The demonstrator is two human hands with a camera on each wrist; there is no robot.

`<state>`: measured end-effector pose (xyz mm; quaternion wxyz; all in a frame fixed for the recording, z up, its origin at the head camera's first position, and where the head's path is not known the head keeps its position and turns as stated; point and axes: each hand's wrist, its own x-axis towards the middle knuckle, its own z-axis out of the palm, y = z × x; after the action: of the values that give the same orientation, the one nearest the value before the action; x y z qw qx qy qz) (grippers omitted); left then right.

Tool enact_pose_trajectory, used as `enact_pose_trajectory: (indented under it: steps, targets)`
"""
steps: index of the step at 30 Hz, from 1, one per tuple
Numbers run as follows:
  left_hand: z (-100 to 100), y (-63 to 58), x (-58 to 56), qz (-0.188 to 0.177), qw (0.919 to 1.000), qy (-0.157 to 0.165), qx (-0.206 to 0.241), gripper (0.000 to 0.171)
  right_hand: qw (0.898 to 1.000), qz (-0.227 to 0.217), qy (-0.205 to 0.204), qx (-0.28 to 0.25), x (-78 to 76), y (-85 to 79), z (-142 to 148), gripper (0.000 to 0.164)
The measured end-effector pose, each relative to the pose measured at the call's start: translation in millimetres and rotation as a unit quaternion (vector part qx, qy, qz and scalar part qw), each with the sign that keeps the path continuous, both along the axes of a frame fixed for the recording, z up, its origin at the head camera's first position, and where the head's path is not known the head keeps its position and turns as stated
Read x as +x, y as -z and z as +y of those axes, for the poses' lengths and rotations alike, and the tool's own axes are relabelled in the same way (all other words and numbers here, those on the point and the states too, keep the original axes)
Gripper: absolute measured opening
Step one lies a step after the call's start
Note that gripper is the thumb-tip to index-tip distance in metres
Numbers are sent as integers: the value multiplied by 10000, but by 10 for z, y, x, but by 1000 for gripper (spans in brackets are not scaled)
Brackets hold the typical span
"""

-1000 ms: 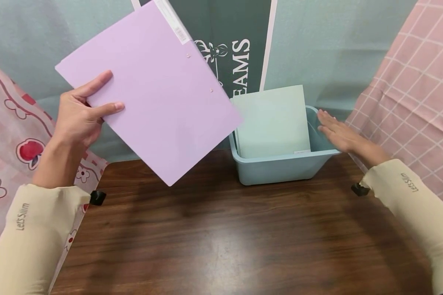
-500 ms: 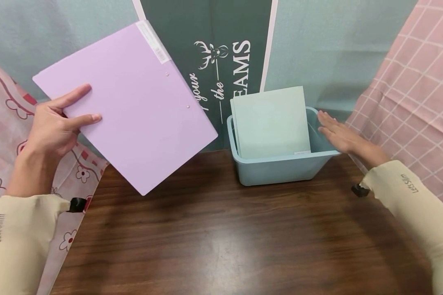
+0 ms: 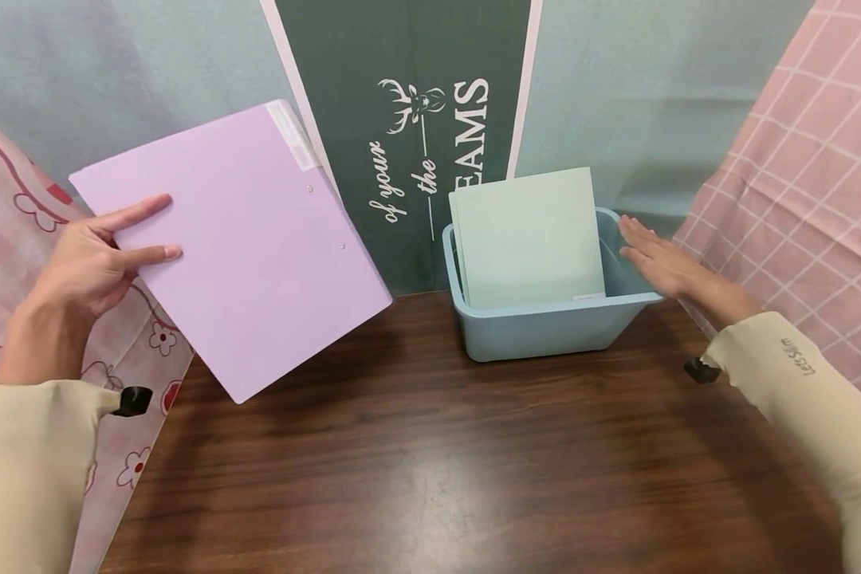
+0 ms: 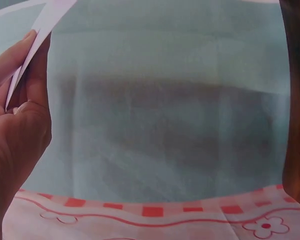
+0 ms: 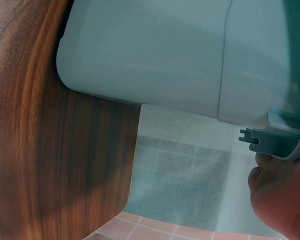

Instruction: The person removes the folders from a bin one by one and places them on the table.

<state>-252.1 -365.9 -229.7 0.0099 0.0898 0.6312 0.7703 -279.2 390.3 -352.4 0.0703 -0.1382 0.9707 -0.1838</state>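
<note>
My left hand (image 3: 89,259) holds a lilac file folder (image 3: 251,271) by its left edge, thumb on the near face and other fingers behind. The folder is tilted in the air over the table's left side, with a white label strip and two rivets. In the left wrist view, the left hand (image 4: 27,100) pinches the folder's edge (image 4: 32,55). At the blue plastic bin (image 3: 538,331), my right hand (image 3: 660,259) lies against the right end with fingers extended. The right wrist view shows it (image 5: 277,195) at the bin's rim. Pale green folders (image 3: 531,239) lean inside the bin.
The dark wooden table (image 3: 416,446) extends in front of the bin. Behind hangs a blue-green cloth (image 3: 603,96) with a dark printed panel (image 3: 344,64). A pink checked cloth (image 3: 818,159) borders the right side, a flowered pink cloth (image 3: 136,470) the left.
My left hand has carried the lilac folder leftward and down, away from the bin, uncovering more of the printed panel. The right hand and the bin have stayed in place.
</note>
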Motion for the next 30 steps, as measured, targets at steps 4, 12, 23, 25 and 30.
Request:
enact_pose_trajectory:
  steps: [4,12,23,25,30]
  targets:
    - [-46,86,-28,-95,9996,92,-230,72,10000,42,-13,-13,2,16,39,65]
    - [-160,290,-87,-501,9921,-130,-1139,70,10000,90,-11,-8,13,41,79,64]
    - [-364,536,-107,-794,9326,-68,-3520,64,10000,53,-3,-6,23,52,81,64]
    - [-399,585,-104,-752,9259,12,-3702,63,10000,54,11,11,20,52,75,64]
    - [-482,680,-91,-706,9103,154,-4077,65,10000,88,2,34,0,54,60,64]
